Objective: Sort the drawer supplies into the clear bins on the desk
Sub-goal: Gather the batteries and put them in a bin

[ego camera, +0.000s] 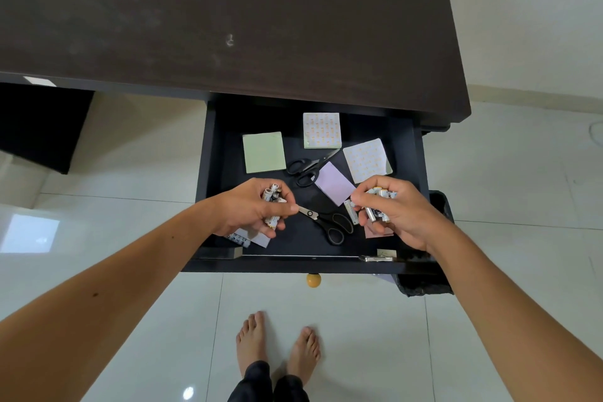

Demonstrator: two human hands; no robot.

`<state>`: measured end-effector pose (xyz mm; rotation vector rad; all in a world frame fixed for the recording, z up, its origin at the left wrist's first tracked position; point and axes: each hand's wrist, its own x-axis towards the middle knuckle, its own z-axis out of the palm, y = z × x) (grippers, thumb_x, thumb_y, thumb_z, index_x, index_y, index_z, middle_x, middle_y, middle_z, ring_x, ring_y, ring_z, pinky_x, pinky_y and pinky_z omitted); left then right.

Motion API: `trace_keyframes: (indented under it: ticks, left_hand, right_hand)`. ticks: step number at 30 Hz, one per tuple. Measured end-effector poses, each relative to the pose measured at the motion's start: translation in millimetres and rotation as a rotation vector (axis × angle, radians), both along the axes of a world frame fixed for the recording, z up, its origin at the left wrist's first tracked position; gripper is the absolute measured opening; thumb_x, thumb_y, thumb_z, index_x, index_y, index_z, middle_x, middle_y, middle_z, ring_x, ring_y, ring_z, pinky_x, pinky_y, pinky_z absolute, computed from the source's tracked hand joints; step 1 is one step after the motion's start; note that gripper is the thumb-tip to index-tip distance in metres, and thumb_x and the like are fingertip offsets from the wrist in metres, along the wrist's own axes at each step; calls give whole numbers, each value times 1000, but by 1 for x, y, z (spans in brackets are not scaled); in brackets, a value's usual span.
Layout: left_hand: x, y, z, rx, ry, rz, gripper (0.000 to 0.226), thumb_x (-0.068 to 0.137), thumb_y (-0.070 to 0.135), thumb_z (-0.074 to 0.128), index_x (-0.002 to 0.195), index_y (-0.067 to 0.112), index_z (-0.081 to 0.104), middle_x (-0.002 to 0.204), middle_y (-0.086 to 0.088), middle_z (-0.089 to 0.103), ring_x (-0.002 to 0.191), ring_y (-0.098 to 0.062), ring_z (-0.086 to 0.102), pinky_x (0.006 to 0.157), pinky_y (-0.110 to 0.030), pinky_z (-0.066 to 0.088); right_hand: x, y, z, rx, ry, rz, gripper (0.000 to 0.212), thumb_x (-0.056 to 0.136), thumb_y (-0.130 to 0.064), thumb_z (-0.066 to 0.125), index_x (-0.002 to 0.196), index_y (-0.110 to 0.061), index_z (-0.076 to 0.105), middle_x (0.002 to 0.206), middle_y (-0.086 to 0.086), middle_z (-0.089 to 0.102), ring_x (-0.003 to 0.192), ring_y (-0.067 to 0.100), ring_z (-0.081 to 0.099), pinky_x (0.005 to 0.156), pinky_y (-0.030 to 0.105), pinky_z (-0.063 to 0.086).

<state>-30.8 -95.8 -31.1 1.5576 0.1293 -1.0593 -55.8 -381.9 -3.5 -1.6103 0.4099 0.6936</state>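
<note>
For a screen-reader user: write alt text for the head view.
Over an open dark drawer, the left hand and right hand each grip white cylindrical batteries. Two black-handled scissors and pastel sticky-note pads remain inside.

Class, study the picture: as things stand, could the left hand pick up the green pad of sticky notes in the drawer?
Probably not yet. The green pad lies uncovered, close beyond the left hand, but that hand is already full of batteries.

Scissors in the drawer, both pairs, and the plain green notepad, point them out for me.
Upper scissors [306, 166], head view, on the black handles.
Lower scissors [332, 227], head view, on the black handles.
Green notepad [263, 152], head view, middle of the top sheet.
</note>
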Motion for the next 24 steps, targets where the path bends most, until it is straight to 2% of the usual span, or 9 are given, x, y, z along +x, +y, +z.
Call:
trace_keyframes:
  ticks: [3, 5, 8, 11, 14, 16, 17, 20, 24]
  left_hand:
    - [1, 4, 0, 5, 8, -17, 17, 94, 16, 77, 104, 4, 69, 69, -5, 68, 59, -12, 68, 53, -23, 57]
    - [1, 8, -1, 1, 12, -29, 19, 93, 19, 78, 103, 6, 71, 73, -7, 67, 65, -16, 66, 60, -28, 60]
    - [2, 8, 0, 2, 15, -41, 19, 92, 25, 80, 96, 10, 71, 75, -8, 64, 65, -17, 62, 61, -28, 58]
    - [4, 9, 7, 37, -20, -70, 23, 90, 29, 82, 87, 10, 68, 70, -6, 60, 55, -14, 55, 51, -24, 51]
    - [9, 15, 13, 72, -75, -157, 28, 87, 31, 85, 84, 8, 67, 64, -4, 56, 51, -15, 49, 46, -25, 43]
    - [13, 20, 17, 101, -114, -236, 28, 85, 30, 87, 85, 7, 69, 61, -2, 57, 50, -15, 49, 47, -25, 43]
    - [16, 21, 20, 113, -127, -271, 29, 84, 29, 88, 86, 7, 71, 63, -4, 59, 51, -15, 50, 48, -26, 44]
    - [23, 26, 23, 114, -123, -337, 30, 77, 26, 94, 86, 5, 73, 74, -15, 64, 53, -16, 55, 52, -27, 49]
    - [27, 28, 23, 169, -153, -472, 28, 72, 25, 97, 84, 11, 76, 72, -11, 67, 57, -14, 58, 55, -26, 51]
  right_hand:
    - [2, 0, -4, -51, 16, 27, 4, 91, -3, 76, 92, -5, 73, 85, 30, 71, 45, 17, 49, 44, 24, 37]
    - [3, 1, -8, -74, 15, 18, 7, 89, 0, 72, 88, -8, 73, 91, 23, 76, 47, 16, 49, 44, 23, 34]
    - [2, 5, -15, -162, 1, 14, 17, 87, -4, 74, 76, -16, 72, 78, 17, 66, 45, 15, 49, 42, 21, 32]
    - [1, 6, -21, -231, -12, 31, 32, 86, -16, 84, 63, -24, 63, 70, 10, 65, 49, 17, 51, 43, 21, 35]
    - [0, 4, -28, -307, -45, 42, 23, 86, -19, 87, 73, -20, 68, 73, 6, 72, 55, 19, 58, 56, 33, 54]
    - [-2, 3, -35, -510, -132, 110, 10, 86, -18, 86, 87, -24, 78, 81, 0, 76, 62, 18, 66, 70, 40, 65]
    - [-2, 4, -37, -604, -168, 156, 11, 86, -19, 86, 93, -24, 80, 84, 0, 76, 64, 17, 68, 70, 39, 66]
    - [-1, 7, -39, -721, -203, 249, 19, 82, -27, 91, 94, -21, 77, 86, 4, 74, 63, 14, 69, 52, 20, 55]
    - [1, 10, -41, -795, -173, 349, 25, 83, -32, 91, 100, -20, 75, 92, 7, 66, 51, 21, 73, 59, 35, 65]
